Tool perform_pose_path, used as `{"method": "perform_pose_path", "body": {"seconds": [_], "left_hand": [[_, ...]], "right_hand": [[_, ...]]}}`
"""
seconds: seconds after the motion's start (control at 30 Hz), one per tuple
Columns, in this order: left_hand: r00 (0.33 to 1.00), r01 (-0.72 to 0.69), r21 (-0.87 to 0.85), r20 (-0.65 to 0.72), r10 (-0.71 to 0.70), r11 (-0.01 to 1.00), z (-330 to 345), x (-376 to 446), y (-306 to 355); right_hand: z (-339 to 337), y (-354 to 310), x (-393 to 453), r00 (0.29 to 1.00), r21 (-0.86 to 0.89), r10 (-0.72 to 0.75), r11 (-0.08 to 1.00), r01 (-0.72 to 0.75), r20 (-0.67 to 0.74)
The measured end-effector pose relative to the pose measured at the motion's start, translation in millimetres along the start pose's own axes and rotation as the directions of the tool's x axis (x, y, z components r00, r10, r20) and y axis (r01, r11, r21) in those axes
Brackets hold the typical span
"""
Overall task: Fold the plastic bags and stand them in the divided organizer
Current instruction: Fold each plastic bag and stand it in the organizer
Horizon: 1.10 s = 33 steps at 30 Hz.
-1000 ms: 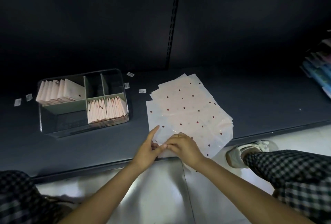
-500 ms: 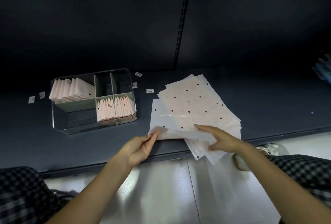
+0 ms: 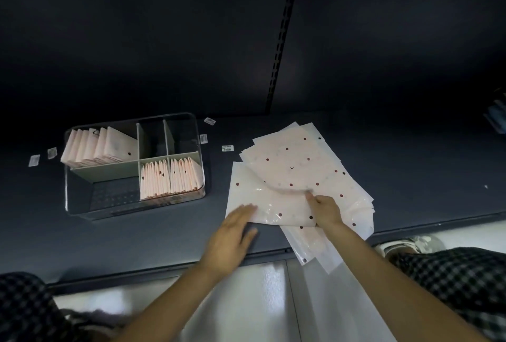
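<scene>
While the left hand (image 3: 232,235) lies flat, fingers straight, right hand (image 3: 325,209) fingers curled on the top bag (image 3: 269,204).

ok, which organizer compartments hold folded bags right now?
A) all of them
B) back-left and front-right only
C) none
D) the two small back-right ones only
B: in the clear divided organizer, folded bags stand in the back-left compartment and the front-right one; the two small back-right compartments and the front-left one hold no bags.
</scene>
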<state>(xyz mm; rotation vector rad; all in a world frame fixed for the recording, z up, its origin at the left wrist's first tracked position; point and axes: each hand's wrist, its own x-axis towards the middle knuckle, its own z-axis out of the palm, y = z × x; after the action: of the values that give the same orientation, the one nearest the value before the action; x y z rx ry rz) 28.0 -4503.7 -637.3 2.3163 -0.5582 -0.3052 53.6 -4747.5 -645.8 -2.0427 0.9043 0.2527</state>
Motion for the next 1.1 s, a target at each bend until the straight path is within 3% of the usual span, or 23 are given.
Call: {"method": "perform_pose_path", "body": {"seconds": [0.07,0.13,0.33,0.4,0.43,0.47,0.5,0.57,0.63,0.7,0.83,0.97,1.1], "left_hand": [[0.984,-0.107,0.297,0.167,0.059,0.949,11.8,-3.6,-9.6],[0.970,-0.183,0.469,0.229,0.082,0.864,12.9,-4.6,-12.4],[0.968,-0.193,0.576,0.244,0.059,0.794,17.6,-4.5,-18.3],[0.968,-0.189,0.583,0.248,0.049,0.790,19.6,-3.6,-20.7],[0.966,-0.189,0.584,0.254,0.044,0.790,19.7,-3.6,-20.6],[0.966,-0.192,0.583,0.255,0.047,0.789,19.3,-3.9,-19.9],[0.968,-0.197,0.580,0.245,0.061,0.790,19.0,-4.1,-19.7],[0.969,-0.193,0.575,0.237,0.064,0.795,17.0,-3.3,-18.4],[0.971,-0.178,0.574,0.234,0.049,0.799,14.7,-0.7,-15.8],[0.966,-0.176,0.565,0.256,0.032,0.806,14.4,3.5,-16.3],[0.975,-0.141,0.540,0.223,0.020,0.830,17.3,15.3,-20.7],[0.981,-0.115,0.514,0.194,0.015,0.850,11.9,28.6,-17.7],[0.980,-0.091,0.462,0.199,-0.003,0.882,-0.1,33.4,-17.6]], "right_hand": [[1.2,-3.1,6.1,0.999,-0.071,0.042,0.997,-0.042,-0.007],[1.6,-6.1,10.0,0.995,-0.078,0.101,0.992,-0.100,0.003],[-1.9,-15.0,8.1,0.988,-0.113,0.151,0.983,-0.145,0.044],[-1.5,-10.0,-3.6,0.999,-0.190,0.050,0.981,-0.050,-0.003],[-0.7,-4.3,-12.6,0.993,-0.273,-0.080,0.961,0.052,-0.089],[-0.2,1.9,-22.8,0.942,-0.395,-0.282,0.898,0.192,-0.181],[0.6,6.7,-32.6,0.847,-0.520,-0.492,0.786,0.334,-0.200],[4.0,13.4,-46.0,0.627,-0.625,-0.777,0.515,0.587,-0.052],[8.5,19.3,-51.7,0.485,-0.623,-0.866,0.316,0.716,0.118],[12.3,22.0,-52.9,0.444,-0.604,-0.883,0.271,0.749,0.154],[14.3,23.8,-49.9,0.410,-0.615,-0.894,0.222,0.757,0.181],[12.2,19.8,-48.6,0.424,-0.682,-0.865,0.140,0.718,0.269],[9.4,13.8,-46.7,0.545,-0.667,-0.798,0.262,0.698,0.257]]}}
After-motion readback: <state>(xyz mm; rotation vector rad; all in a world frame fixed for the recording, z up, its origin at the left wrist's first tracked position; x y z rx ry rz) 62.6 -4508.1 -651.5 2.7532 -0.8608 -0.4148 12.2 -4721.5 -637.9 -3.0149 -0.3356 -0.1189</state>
